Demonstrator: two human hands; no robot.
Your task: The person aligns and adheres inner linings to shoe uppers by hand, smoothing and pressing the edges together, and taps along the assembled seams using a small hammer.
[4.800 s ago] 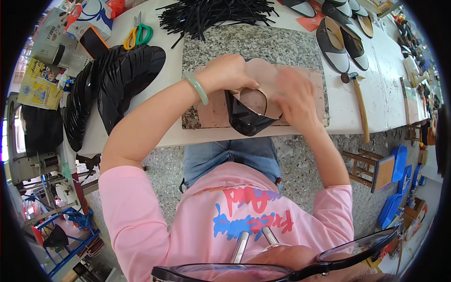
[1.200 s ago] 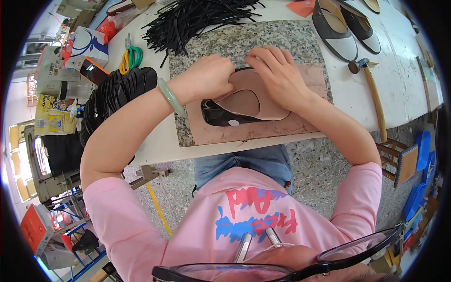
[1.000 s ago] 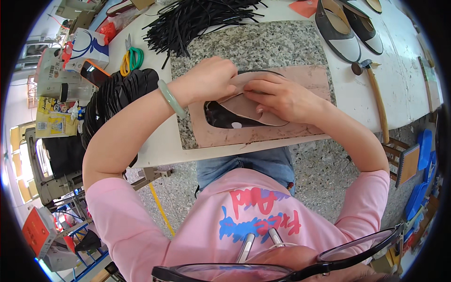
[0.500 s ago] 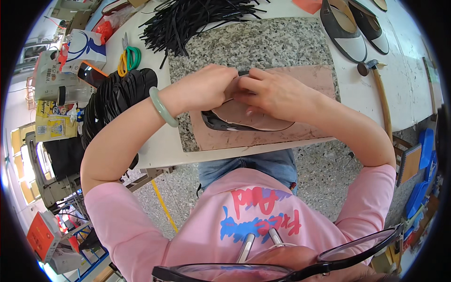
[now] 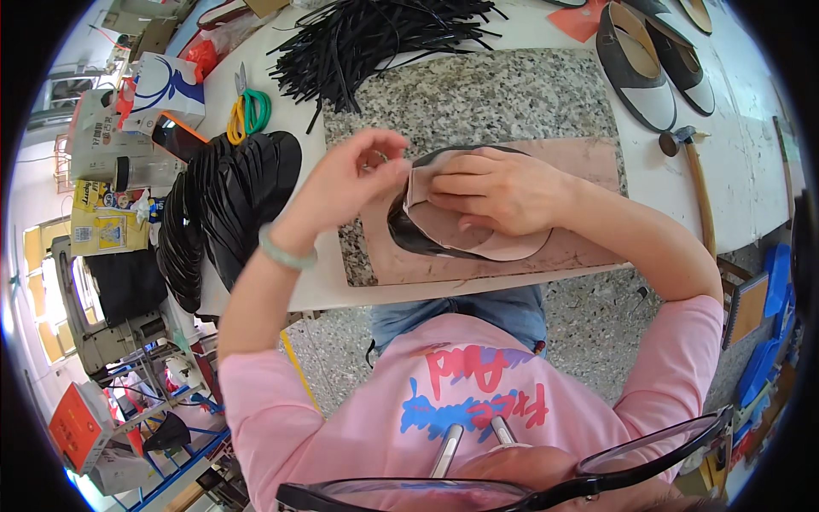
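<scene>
White workbench, granite slab and brown leather mat under both hands. Right hand: spread flat, pressing tan insole piece onto black shoe sole. Left hand: fingers pinched at the piece's upper edge. Left of it, stacked black soles; beyond, black strips; right, hammer. Best practice: keep palm anchored, smooth outward, align edges before pressing

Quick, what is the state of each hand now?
Left hand: fingers pinched at the edge of the tan shoe piece.
Right hand: open, pressing flat on the tan shoe piece.
</scene>
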